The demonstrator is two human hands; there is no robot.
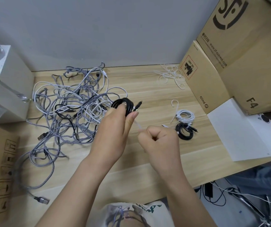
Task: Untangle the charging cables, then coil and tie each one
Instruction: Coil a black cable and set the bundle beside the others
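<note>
My left hand (115, 128) grips a coiled black cable (123, 104) above the wooden table (147, 92), its plug ends sticking out to the right. My right hand (160, 138) is curled into a fist and pinches a thin white tie (138, 125) that runs up toward the coil. A big tangle of grey braided, white and black cables (69, 102) lies to the left. Two tied coils rest at the right, one white (185, 116) and one black (184, 131).
A heap of loose white ties (172, 76) lies at the back right, and one looped tie (175, 103) lies near the white coil. Cardboard boxes (221, 63) stand at the right, a white sheet (239, 133) before them. More boxes (11, 82) line the left edge.
</note>
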